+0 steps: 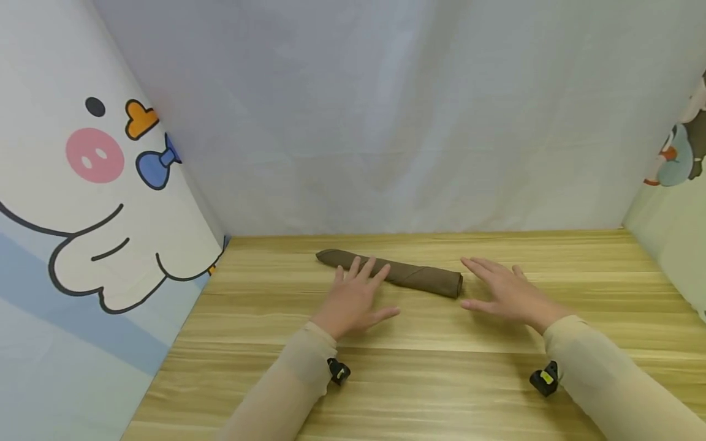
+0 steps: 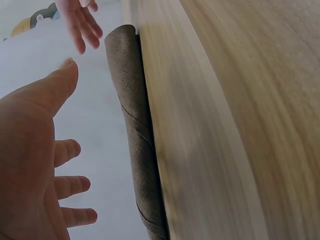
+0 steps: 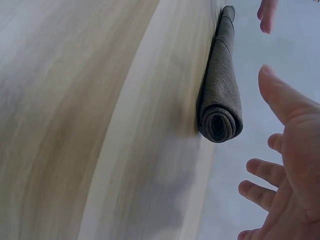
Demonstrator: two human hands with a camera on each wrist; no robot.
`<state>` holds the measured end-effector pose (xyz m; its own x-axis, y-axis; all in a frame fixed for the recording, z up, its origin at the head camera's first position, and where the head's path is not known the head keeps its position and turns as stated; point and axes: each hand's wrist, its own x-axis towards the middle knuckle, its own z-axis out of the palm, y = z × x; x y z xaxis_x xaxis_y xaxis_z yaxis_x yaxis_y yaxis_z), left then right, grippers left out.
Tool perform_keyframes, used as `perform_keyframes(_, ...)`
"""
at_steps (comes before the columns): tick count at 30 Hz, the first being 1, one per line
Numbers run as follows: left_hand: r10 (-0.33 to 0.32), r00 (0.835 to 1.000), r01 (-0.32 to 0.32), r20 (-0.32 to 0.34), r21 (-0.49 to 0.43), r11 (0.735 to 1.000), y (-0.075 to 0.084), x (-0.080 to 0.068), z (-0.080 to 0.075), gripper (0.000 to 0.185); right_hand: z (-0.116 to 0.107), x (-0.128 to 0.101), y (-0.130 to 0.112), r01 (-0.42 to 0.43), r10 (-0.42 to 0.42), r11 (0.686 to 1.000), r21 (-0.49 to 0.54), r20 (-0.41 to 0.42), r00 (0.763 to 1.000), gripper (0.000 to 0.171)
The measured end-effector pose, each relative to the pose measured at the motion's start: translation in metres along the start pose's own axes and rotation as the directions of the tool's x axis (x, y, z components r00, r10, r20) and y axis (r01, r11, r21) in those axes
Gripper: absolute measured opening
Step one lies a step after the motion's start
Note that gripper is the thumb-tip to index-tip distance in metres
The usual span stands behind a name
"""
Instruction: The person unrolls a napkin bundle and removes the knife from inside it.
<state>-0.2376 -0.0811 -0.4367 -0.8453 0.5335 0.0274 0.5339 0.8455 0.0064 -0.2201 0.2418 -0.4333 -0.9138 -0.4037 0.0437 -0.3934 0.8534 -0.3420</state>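
A dark brown cloth roll lies slightly slanted across the far part of the wooden table. Its spiral end shows in the right wrist view, where the rolled cloth looks tight and thin. Above the roll's left half hovers my left hand, fingers spread and straight; the left wrist view shows a gap between that hand and the cloth. My right hand is just past the roll's right end, fingers extended and thumb apart, holding nothing. In the right wrist view the same hand is clear of the cloth.
The wooden tabletop runs back to a pale hanging sheet. On the left stands a panel with a cartoon duck print; another printed panel borders the right side. Small black wrist cameras sit on both sleeves.
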Motion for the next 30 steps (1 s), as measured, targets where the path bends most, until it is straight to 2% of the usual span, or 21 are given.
perform_keyframes(6,-0.036,0.999,0.036,0.025,-0.001,0.999,0.004,0.009,0.004,0.085,0.006,0.009,-0.002,0.004,-0.004,1.0,0.012,0.01,1.0,0.086)
perform_keyframes(11,-0.069,0.997,0.069,0.021,-0.03,0.997,0.004,0.018,0.01,0.083,0.011,0.019,-0.002,0.016,-0.016,1.0,0.002,0.0,1.0,0.086)
perform_keyframes(16,-0.124,0.992,0.125,0.029,-0.053,0.991,0.001,0.028,0.018,0.082,0.014,0.026,-0.002,0.028,-0.028,1.0,-0.004,-0.009,1.0,0.086)
perform_keyframes(22,-0.186,0.982,0.187,0.042,-0.021,0.982,-0.002,0.037,0.023,0.085,0.022,0.035,-0.002,0.073,-0.073,0.997,0.019,-0.032,0.997,0.08)
perform_keyframes(30,-0.227,0.97,0.227,0.089,0.008,0.974,0.001,0.042,0.024,0.084,0.033,0.049,-0.015,0.101,-0.1,0.995,0.022,-0.041,0.994,0.069)
